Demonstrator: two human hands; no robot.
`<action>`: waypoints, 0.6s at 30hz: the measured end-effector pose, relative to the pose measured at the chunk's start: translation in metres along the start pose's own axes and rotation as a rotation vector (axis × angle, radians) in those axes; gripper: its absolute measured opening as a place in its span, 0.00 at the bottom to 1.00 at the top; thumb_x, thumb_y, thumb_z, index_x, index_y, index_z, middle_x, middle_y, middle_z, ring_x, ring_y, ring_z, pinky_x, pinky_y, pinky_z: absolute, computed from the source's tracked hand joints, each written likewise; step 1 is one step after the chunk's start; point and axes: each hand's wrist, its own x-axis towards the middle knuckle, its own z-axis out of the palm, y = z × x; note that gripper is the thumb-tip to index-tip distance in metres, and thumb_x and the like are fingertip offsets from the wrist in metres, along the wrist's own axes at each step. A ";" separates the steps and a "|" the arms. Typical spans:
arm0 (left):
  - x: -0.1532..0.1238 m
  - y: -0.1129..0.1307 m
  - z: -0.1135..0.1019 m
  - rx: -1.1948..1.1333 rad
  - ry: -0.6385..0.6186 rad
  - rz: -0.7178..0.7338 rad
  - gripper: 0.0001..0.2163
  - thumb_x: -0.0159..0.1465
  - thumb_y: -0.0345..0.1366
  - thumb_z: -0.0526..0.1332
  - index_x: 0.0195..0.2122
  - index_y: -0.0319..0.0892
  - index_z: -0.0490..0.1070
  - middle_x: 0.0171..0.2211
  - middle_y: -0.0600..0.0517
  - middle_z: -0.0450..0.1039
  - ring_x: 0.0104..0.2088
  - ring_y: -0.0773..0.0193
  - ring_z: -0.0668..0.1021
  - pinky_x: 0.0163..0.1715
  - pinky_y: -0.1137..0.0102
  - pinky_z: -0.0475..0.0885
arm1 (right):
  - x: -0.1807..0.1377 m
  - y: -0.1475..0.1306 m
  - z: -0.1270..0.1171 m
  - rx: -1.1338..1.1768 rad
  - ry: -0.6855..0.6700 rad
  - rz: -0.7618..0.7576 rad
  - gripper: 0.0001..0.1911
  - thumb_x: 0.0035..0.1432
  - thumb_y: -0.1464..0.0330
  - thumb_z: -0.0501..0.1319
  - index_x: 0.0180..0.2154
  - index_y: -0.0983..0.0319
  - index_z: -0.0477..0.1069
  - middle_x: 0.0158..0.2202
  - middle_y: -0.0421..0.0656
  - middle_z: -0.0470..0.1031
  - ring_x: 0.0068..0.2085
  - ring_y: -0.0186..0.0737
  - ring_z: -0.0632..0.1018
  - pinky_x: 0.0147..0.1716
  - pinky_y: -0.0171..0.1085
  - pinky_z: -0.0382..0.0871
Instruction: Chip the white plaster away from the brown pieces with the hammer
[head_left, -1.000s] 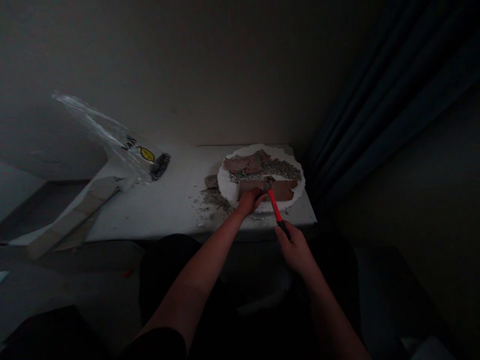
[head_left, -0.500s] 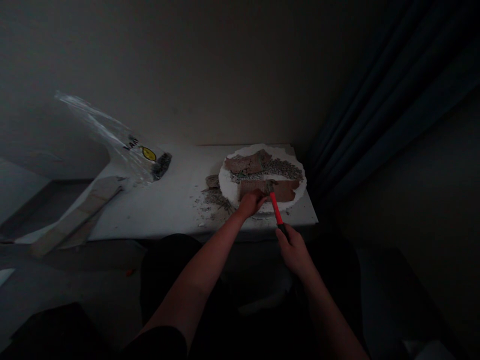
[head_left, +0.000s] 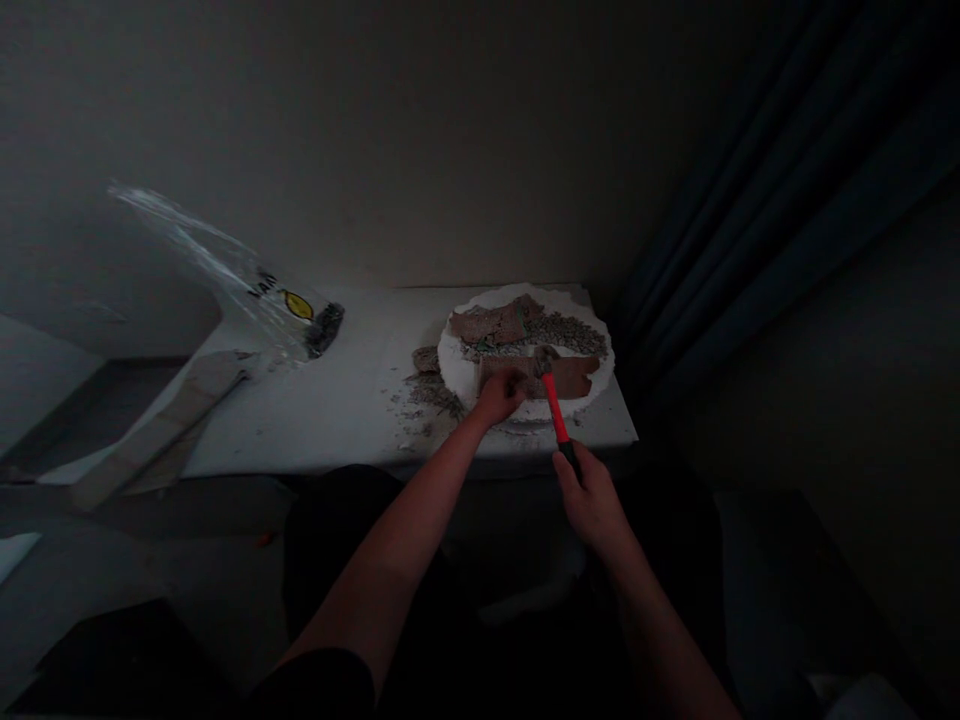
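Note:
A round white disc (head_left: 596,385) lies at the right end of a low white table (head_left: 337,400). On it lie brown tile pieces (head_left: 574,375) and grey gravel (head_left: 562,330). My left hand (head_left: 499,395) presses its fingers down on the near brown tile piece. My right hand (head_left: 592,500) is wrapped round the black grip of a red-handled hammer (head_left: 553,405). The hammer's metal head sits just above the brown tile piece, right of my left fingers.
A clear plastic bag (head_left: 247,290) with a yellow label and dark grit leans at the table's left. Long pale tile strips (head_left: 150,430) rest off the left edge. Rubble (head_left: 424,395) lies left of the disc. A dark curtain (head_left: 750,230) hangs at the right.
The hammer head has lifted slightly and shifted right over the tile piece. My left hand stays on the piece. The view has moved a little.

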 end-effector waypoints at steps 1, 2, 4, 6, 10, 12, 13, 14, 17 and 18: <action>0.000 0.000 -0.001 -0.057 0.028 -0.001 0.12 0.56 0.29 0.59 0.42 0.39 0.71 0.35 0.50 0.74 0.34 0.63 0.75 0.37 0.69 0.71 | 0.000 0.001 0.001 -0.009 -0.003 0.004 0.19 0.67 0.57 0.51 0.46 0.64 0.71 0.37 0.48 0.78 0.37 0.44 0.78 0.38 0.38 0.66; 0.001 -0.001 -0.001 -0.112 0.054 -0.004 0.14 0.56 0.28 0.57 0.44 0.39 0.70 0.37 0.49 0.74 0.37 0.62 0.76 0.39 0.68 0.72 | 0.000 0.002 0.002 -0.023 -0.010 0.014 0.19 0.67 0.57 0.51 0.46 0.64 0.72 0.37 0.49 0.79 0.37 0.45 0.78 0.38 0.38 0.66; 0.001 0.000 -0.004 -0.198 0.086 -0.023 0.17 0.55 0.26 0.55 0.47 0.40 0.69 0.41 0.48 0.75 0.41 0.61 0.77 0.42 0.67 0.73 | 0.000 0.004 0.004 -0.049 -0.023 0.039 0.20 0.67 0.58 0.51 0.46 0.65 0.72 0.37 0.51 0.79 0.38 0.46 0.78 0.39 0.39 0.66; 0.001 0.002 -0.005 -0.227 0.092 -0.051 0.19 0.54 0.25 0.54 0.47 0.40 0.69 0.42 0.48 0.75 0.42 0.61 0.77 0.43 0.67 0.73 | 0.000 0.006 0.005 -0.052 -0.011 0.052 0.20 0.67 0.58 0.50 0.45 0.65 0.72 0.38 0.52 0.79 0.38 0.47 0.78 0.39 0.40 0.67; 0.000 0.005 -0.005 -0.205 0.086 -0.104 0.19 0.54 0.24 0.53 0.46 0.40 0.70 0.39 0.50 0.75 0.38 0.62 0.77 0.39 0.69 0.73 | -0.001 0.008 0.007 -0.015 0.012 0.009 0.20 0.68 0.58 0.50 0.48 0.65 0.71 0.40 0.51 0.79 0.39 0.46 0.78 0.40 0.39 0.67; 0.001 0.008 -0.005 -0.224 0.096 -0.114 0.18 0.55 0.24 0.53 0.46 0.41 0.70 0.39 0.50 0.75 0.38 0.63 0.77 0.38 0.70 0.73 | -0.002 0.009 0.009 -0.037 -0.012 0.014 0.20 0.68 0.58 0.50 0.47 0.65 0.71 0.39 0.52 0.79 0.40 0.47 0.79 0.40 0.39 0.67; 0.002 0.009 -0.007 -0.244 0.103 -0.121 0.17 0.55 0.24 0.53 0.45 0.40 0.70 0.38 0.50 0.75 0.37 0.64 0.77 0.37 0.70 0.73 | -0.002 0.010 0.010 -0.060 -0.025 0.025 0.20 0.68 0.58 0.50 0.46 0.65 0.72 0.39 0.52 0.79 0.40 0.47 0.79 0.39 0.39 0.67; 0.003 0.011 -0.009 -0.262 0.115 -0.128 0.17 0.56 0.24 0.53 0.45 0.40 0.69 0.38 0.50 0.75 0.35 0.65 0.77 0.36 0.71 0.72 | -0.003 0.011 0.011 -0.085 -0.033 0.037 0.19 0.68 0.58 0.50 0.46 0.65 0.72 0.38 0.52 0.79 0.40 0.48 0.79 0.39 0.39 0.67; 0.012 0.015 -0.031 -0.281 0.199 -0.144 0.16 0.57 0.24 0.52 0.46 0.41 0.68 0.35 0.51 0.74 0.30 0.67 0.75 0.31 0.72 0.71 | -0.003 0.014 0.012 -0.121 -0.008 0.040 0.20 0.68 0.58 0.50 0.48 0.65 0.72 0.39 0.53 0.79 0.40 0.48 0.79 0.39 0.39 0.67; 0.015 0.016 -0.043 -0.264 0.249 -0.142 0.16 0.58 0.24 0.52 0.46 0.41 0.67 0.35 0.52 0.74 0.29 0.68 0.74 0.31 0.73 0.70 | -0.003 0.015 0.012 -0.115 0.009 0.032 0.20 0.68 0.58 0.50 0.49 0.65 0.71 0.40 0.53 0.79 0.42 0.49 0.79 0.40 0.40 0.67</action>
